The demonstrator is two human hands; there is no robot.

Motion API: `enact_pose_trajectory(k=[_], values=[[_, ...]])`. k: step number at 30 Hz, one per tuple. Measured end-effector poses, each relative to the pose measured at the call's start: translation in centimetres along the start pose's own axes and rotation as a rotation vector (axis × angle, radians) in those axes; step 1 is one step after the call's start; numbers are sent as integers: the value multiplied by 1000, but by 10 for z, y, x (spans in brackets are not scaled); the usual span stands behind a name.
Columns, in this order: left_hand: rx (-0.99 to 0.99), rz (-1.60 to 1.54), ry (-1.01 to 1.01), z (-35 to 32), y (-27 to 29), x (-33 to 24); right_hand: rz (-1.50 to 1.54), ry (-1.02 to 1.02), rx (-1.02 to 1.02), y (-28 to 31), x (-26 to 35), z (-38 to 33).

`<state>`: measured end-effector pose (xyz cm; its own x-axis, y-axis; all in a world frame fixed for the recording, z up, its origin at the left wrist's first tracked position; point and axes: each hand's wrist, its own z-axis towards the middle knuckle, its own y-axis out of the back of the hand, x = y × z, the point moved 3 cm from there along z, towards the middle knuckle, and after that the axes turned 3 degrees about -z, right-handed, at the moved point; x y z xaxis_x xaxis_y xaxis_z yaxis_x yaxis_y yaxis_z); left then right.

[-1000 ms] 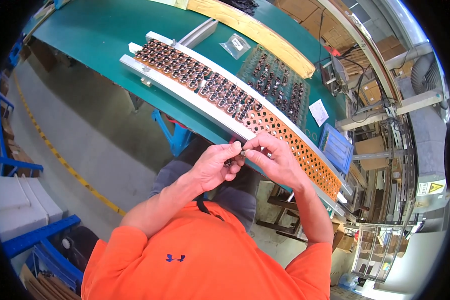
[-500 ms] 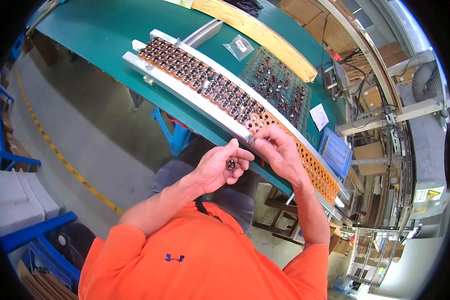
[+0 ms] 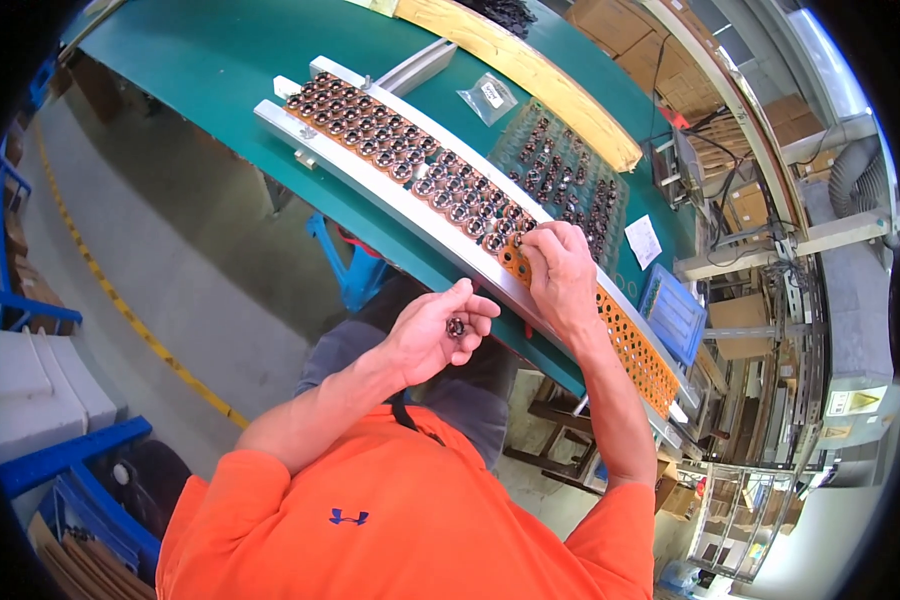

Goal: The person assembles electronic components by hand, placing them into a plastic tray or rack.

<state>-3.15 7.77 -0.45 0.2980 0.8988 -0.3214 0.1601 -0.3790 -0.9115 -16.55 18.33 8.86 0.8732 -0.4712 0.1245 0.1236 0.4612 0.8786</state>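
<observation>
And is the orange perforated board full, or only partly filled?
Partly filled: the board holds shiny parts at its left, while its right shows bare orange.

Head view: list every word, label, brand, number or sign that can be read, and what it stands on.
Bag: label, too small to read.
Sheet: marks too blurred to read.
Housing: yellow-triangle sign, fainter one below; wording too small.
Shirt: dark emblem, no letters.
No words are readable.

Shiny round parts [image 3: 401, 171] partly cover the orange board [image 3: 632, 345]
</observation>
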Motion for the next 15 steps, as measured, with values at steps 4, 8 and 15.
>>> enact_pose_trajectory(k=[4, 8, 15], values=[[-7, -2, 3, 1, 1, 0, -3, 11, 6, 0, 0, 1], [13, -8, -8, 1, 2, 1, -17, 39, 12, 1, 1, 2], [-5, -6, -7, 0, 2, 2, -44, 69, 14, -1, 1, 1]])
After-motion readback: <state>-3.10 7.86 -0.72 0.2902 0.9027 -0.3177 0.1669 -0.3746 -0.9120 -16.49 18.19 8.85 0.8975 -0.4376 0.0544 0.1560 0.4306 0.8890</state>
